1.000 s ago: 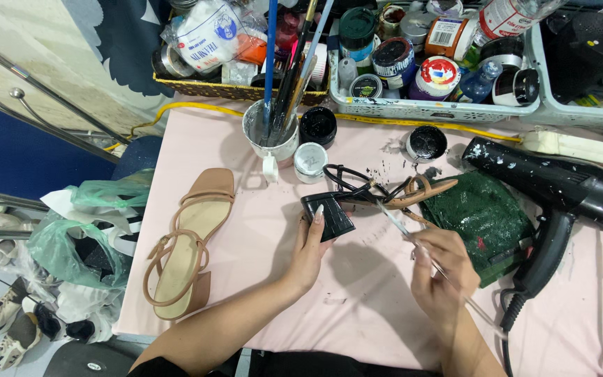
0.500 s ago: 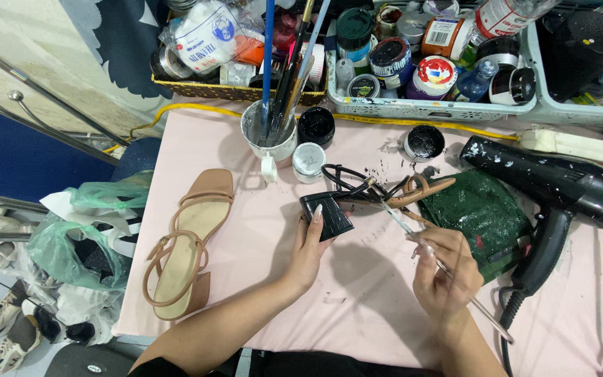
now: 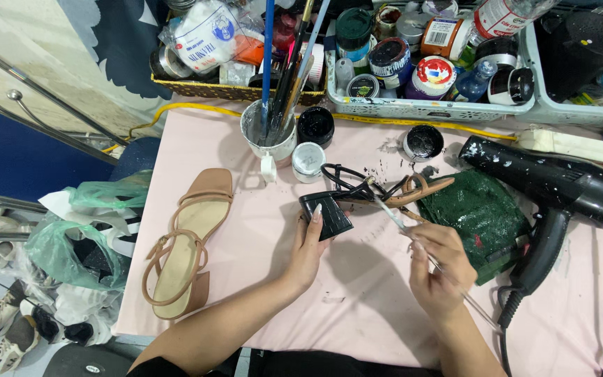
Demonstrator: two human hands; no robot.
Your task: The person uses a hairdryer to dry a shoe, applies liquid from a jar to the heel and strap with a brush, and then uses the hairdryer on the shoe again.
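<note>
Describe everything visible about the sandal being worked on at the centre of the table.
The sandal lies on its side on the pink table cover. Its block heel is black with a crocodile-like texture, and its thin straps look black too, while the sole edge remains tan. The left hand steadies the heel with its fingertips. The right hand holds a thin brush whose tip meets the sandal near the straps. A green cloth lies beside it.

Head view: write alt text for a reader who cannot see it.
The left hand steadies the black block heel of a strappy sandal on a pink table while the right hand holds a thin brush to it. A tan sandal lies left, a black hairdryer right.
</note>
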